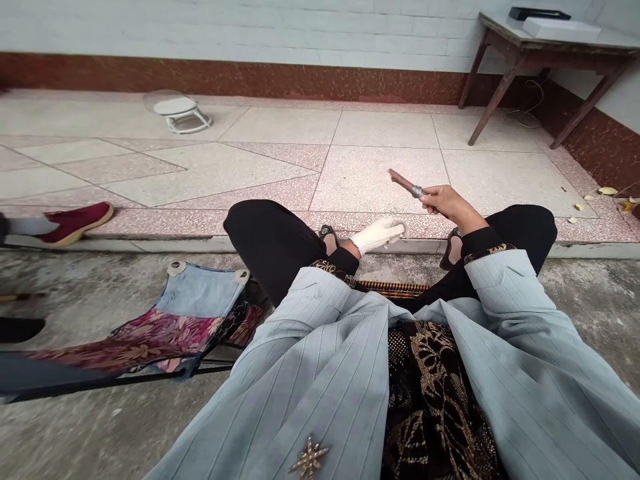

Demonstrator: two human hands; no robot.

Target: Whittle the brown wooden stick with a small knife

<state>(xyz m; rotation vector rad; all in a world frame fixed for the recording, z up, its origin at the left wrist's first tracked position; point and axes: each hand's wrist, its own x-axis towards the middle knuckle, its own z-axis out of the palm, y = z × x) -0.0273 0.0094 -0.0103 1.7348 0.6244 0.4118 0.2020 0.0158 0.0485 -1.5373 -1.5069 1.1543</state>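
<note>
Tiled ledge (380, 173), concrete ground (90, 427), white wall (250, 30), 1 wooden table (510, 33), 2 hands (447, 201).

Pale tiles (380, 160) lie open ahead; black-clad knees (267, 233) (seemingly the nearest obstacles) flank the way.

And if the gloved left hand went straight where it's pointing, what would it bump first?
The gloved left hand would probably bump the bare right hand, but it might miss: which one is higher is unclear.
</note>
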